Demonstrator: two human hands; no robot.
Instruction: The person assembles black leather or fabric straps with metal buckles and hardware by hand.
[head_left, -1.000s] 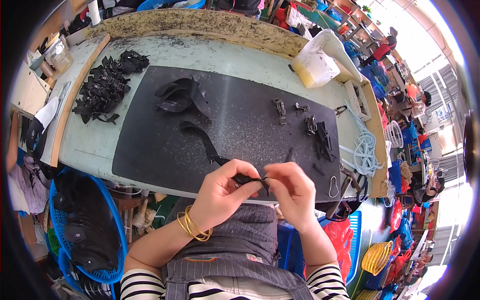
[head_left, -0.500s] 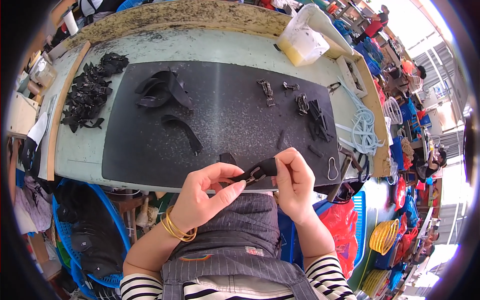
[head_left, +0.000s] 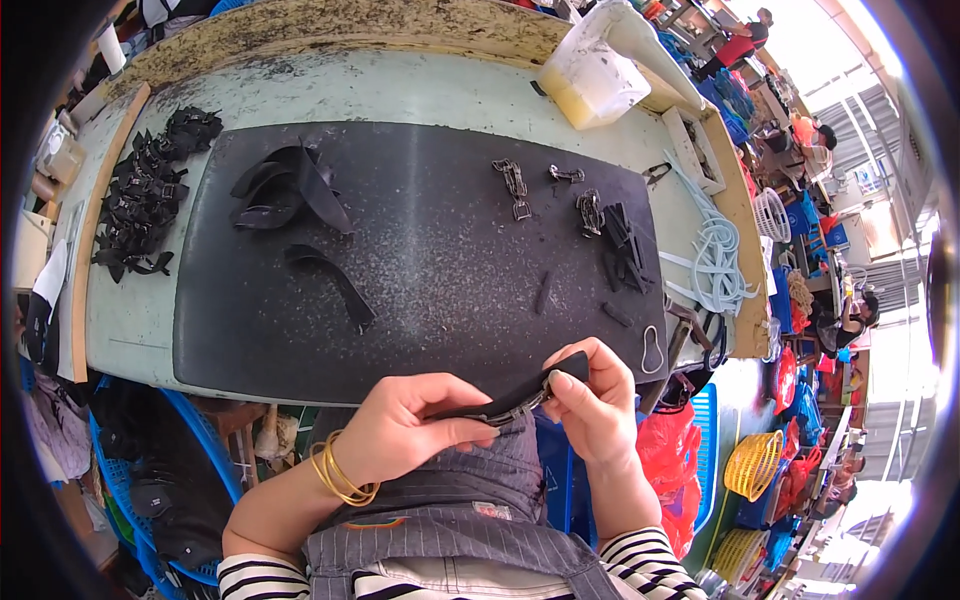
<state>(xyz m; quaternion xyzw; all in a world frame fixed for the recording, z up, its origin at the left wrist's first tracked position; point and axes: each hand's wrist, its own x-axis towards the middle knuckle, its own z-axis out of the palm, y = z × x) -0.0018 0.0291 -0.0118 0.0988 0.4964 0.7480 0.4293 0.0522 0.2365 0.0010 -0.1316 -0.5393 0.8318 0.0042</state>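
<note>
Just past the near edge of the dark mat, both hands hold a black strap (head_left: 516, 394) with a metal buckle on it. My left hand (head_left: 405, 425), with gold bangles at the wrist, pinches one end between thumb and fingers. The other end is gripped by my right hand (head_left: 597, 412), its thumb against the metal. On the mat (head_left: 430, 310) lie a loose curved black strip (head_left: 342, 287) and a heap of wider black strips (head_left: 290, 195). Metal buckles (head_left: 512, 188) rest at the right, beside a bundle of thin black strips (head_left: 624, 250).
A pile of black straps with buckles (head_left: 145, 195) sits at the table's left. Light blue cord (head_left: 722, 272) coils at the right, below a white container (head_left: 590, 85). A wire loop (head_left: 652, 350) lies near the mat's corner. Blue baskets and a red bag (head_left: 668, 455) flank me.
The strap has turned, with its right end now raised higher. My hands have moved slightly lower, the right one shifting its grip toward the buckle. The view has shifted a little.
</note>
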